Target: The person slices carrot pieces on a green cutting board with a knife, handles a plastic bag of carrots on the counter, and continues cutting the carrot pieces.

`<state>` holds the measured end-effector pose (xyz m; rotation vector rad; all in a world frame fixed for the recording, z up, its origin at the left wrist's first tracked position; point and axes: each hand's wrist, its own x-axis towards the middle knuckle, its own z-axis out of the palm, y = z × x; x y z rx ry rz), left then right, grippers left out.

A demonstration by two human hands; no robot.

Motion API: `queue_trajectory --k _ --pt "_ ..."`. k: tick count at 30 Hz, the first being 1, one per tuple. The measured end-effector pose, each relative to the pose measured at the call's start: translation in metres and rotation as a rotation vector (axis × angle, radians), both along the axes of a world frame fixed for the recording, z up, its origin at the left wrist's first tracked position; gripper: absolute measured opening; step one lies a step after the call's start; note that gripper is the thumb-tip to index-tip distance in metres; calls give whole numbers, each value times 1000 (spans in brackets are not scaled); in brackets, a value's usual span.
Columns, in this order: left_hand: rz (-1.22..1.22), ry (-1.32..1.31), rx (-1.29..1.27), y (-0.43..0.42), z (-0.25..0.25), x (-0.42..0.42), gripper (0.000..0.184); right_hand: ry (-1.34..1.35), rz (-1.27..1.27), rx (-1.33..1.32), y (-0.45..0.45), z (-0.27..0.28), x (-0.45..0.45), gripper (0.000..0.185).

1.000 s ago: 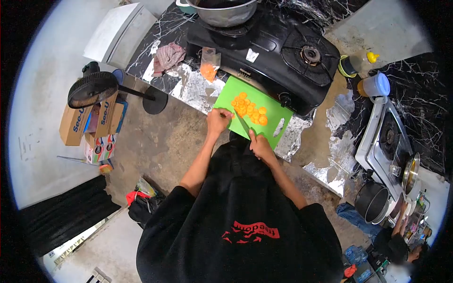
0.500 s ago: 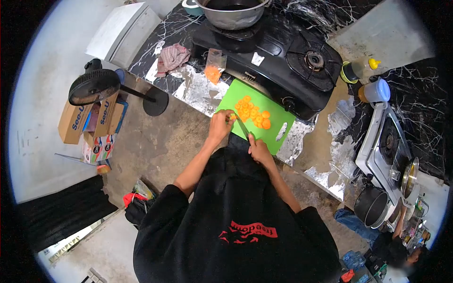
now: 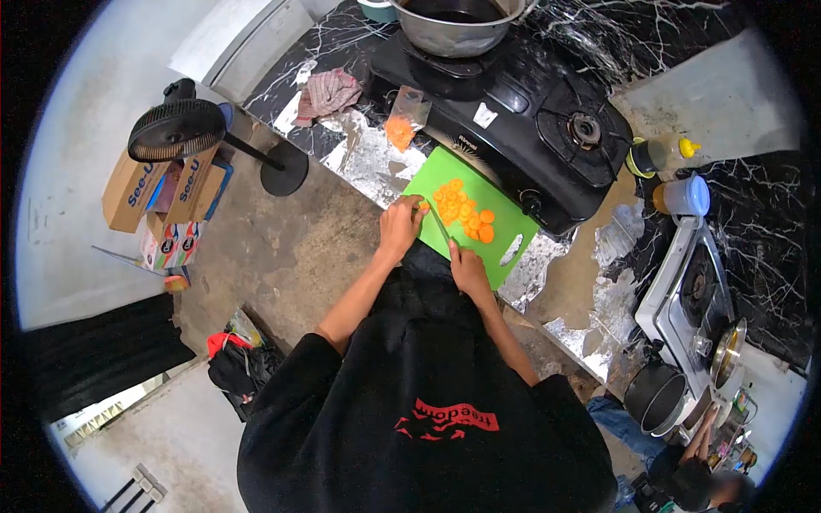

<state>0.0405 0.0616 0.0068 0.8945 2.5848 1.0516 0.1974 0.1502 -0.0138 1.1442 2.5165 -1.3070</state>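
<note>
On the green cutting board (image 3: 502,267) lie several round carrot slices (image 3: 463,209). My left hand (image 3: 400,227) is closed at the board's left side, its fingertips pinching a small piece of carrot (image 3: 424,205). My right hand (image 3: 468,270) grips a knife (image 3: 439,221) by its handle at the near edge of the board. The blade points up and left, its tip close to the left fingers and the carrot piece. The fingers hide most of the held piece and of the knife's handle.
Behind the board stands a black gas stove (image 3: 513,111) bearing a large metal pot (image 3: 453,34). A plastic bag of orange bits (image 3: 400,130) and a checked cloth (image 3: 329,96) lie left. A fan (image 3: 177,130) stands on the floor. Another person (image 3: 697,470) is at far right.
The whole view has shifted slightly with my head. Both hands stay at the board with the carrot piece and knife; the blade's tip remains near the left fingers.
</note>
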Motion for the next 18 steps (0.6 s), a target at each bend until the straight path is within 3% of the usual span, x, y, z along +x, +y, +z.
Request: queue_trajectory --k 9,11,18 --pt "-14 -24 3 -1 -3 -2 20 26 64 0 7 -2 4 62" --pt "-13 -38 9 0 -2 -4 18 -75 66 -184 12 -3 4 64" --pt "75 -13 -39 5 -2 -6 19 -37 78 -202 18 -2 8 60"
